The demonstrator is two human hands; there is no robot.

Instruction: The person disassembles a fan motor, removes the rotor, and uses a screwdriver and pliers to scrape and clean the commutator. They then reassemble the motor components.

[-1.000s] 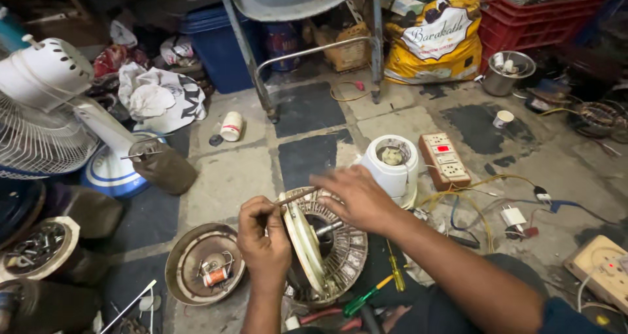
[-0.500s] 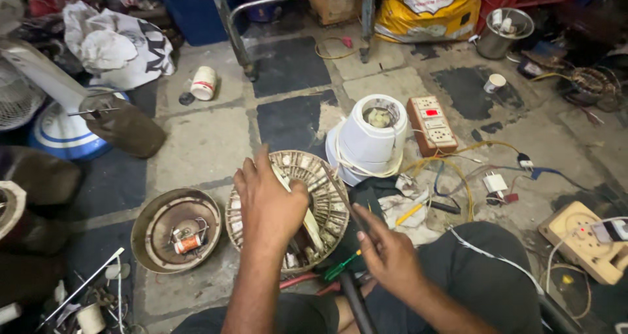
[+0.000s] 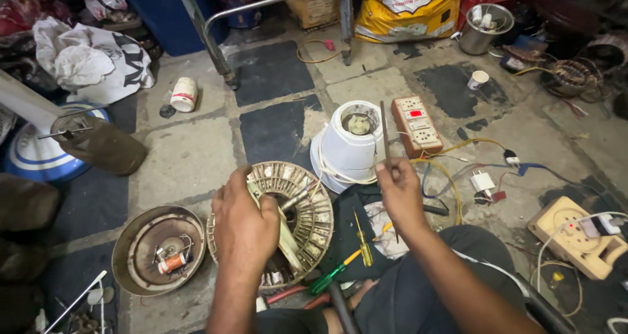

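My left hand (image 3: 245,219) grips the round fan motor core (image 3: 307,210), a ring of metal plates with a shaft and a pale strip across it, holding it tilted on the floor in front of me. My right hand (image 3: 399,193) is raised to its right, shut on a thin dark metal rod (image 3: 384,134) that points upward. Below the right hand lie a yellow-handled screwdriver (image 3: 362,239) and a green-handled screwdriver (image 3: 327,278) on a dark cloth.
A round metal motor cover (image 3: 131,259) lies at the left. A white motor housing (image 3: 356,141) and a switch board (image 3: 418,124) stand behind. Wires (image 3: 471,167), a beige socket box (image 3: 579,236), a fan base (image 3: 39,154), a cup (image 3: 477,79) and a yellow sack (image 3: 405,10) surround me.
My right hand has come up from the floor by the tools and now holds the thin rod upright. My left hand keeps its hold on the motor core.
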